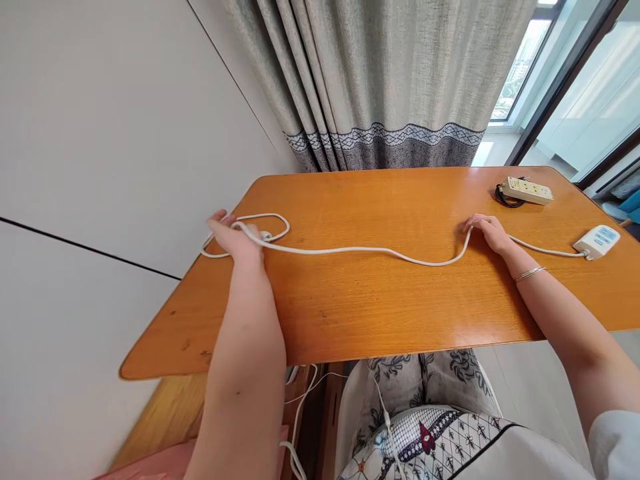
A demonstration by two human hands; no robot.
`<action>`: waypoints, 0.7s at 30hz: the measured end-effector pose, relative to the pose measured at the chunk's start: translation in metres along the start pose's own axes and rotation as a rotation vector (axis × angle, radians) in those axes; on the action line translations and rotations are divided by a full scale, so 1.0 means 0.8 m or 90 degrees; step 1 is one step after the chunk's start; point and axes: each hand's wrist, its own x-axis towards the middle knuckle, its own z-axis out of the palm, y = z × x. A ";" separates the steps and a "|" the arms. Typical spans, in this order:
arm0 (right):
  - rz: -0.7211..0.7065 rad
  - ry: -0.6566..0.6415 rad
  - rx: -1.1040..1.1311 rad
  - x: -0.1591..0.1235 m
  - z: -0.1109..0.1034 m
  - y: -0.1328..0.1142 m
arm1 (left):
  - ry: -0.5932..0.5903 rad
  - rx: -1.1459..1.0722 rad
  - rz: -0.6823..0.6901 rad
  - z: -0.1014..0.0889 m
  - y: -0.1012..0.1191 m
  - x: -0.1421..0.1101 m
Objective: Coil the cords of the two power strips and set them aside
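A white power cord (345,251) runs across the wooden table between my hands and ends at a white power strip (600,241) with blue socket faces on the right. At the left end of the table, my left hand (234,239) is closed around the cord, its fingers slightly blurred. Loops of cord lie around that hand, and a white plug (267,236) shows partly beside it. My right hand (486,230) pinches the cord between thumb and fingers a short way from the power strip. Between the hands the cord lies slack with a gentle bend.
A second, cream power strip (528,191) with a black cord lies at the table's (350,307) back right. A patterned curtain (390,80) hangs behind the table, and a white panelled wall (100,133) stands at the left. More white cables (305,400) hang below the front edge.
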 end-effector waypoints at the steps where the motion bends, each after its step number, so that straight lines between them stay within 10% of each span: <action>1: 0.002 0.007 -0.004 0.006 -0.001 0.002 | 0.022 0.014 -0.023 0.002 0.005 -0.005; 4: 0.023 0.106 -0.042 0.030 -0.016 0.010 | 0.016 0.092 -0.028 0.002 0.025 -0.020; 11: 0.147 0.267 -0.335 0.080 -0.108 0.033 | -0.279 0.340 -0.038 -0.020 0.049 -0.035; 21: 0.235 0.057 -0.614 0.113 -0.142 0.061 | 0.080 0.087 -0.038 -0.029 0.064 -0.030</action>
